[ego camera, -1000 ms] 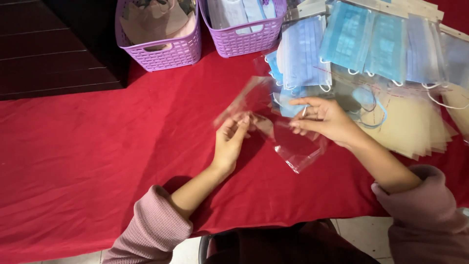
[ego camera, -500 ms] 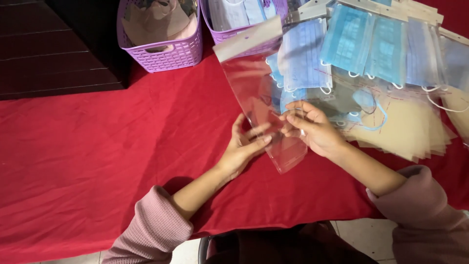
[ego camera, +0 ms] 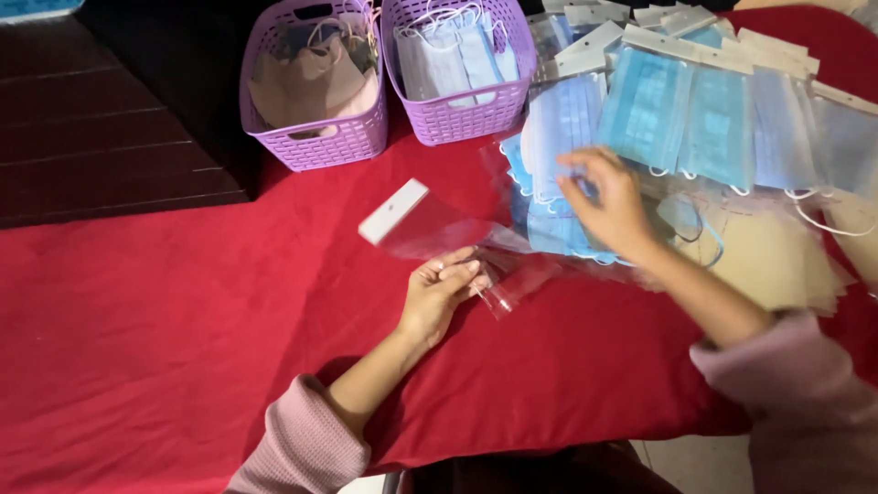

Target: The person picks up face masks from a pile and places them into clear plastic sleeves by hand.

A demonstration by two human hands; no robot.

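1. Sleeves: pink sleeves enter from the bottom edge, both forearms reaching up over the bench [ego camera: 137,348], which wears a red cloth.
2. Left hand [ego camera: 439,293]: fingers pinched on the lower end of a clear bag [ego camera: 448,240]. Bag sticks out up and left, white header strip at the far tip, lifted off the cloth rather than lying flat. Holding it by the low end looks meant to keep that end presented toward the masks; can't confirm which end is open.
3. Right hand [ego camera: 608,201]: spread over the loose masks [ego camera: 553,137], fingers down on or just above the blue stack. Motion blur, so whether it has actually pinched one I can't tell. Nothing is clearly lifted.
4. Loose masks sit just right of the bag, within short reach of both hands; that layout reads as pick-side next to bag-side.
5. Tan sheets [ego camera: 777,261]: flat pile under and right of the right forearm, partly covered by it.
6. Packed masks [ego camera: 722,119]: row of bagged blue masks with white headers, overlapped like shingles along the far right, apart from the loose pile.
7. Right basket [ego camera: 457,114]: purple, holds pale masks with ear loops, standing on edge.
8. Left basket [ego camera: 315,142]: purple, touching or nearly touching the other one, holds tan or brown pieces; contents are too dim to name.
9. Far left: dark wooden floor [ego camera: 101,146] beyond the cloth edge.
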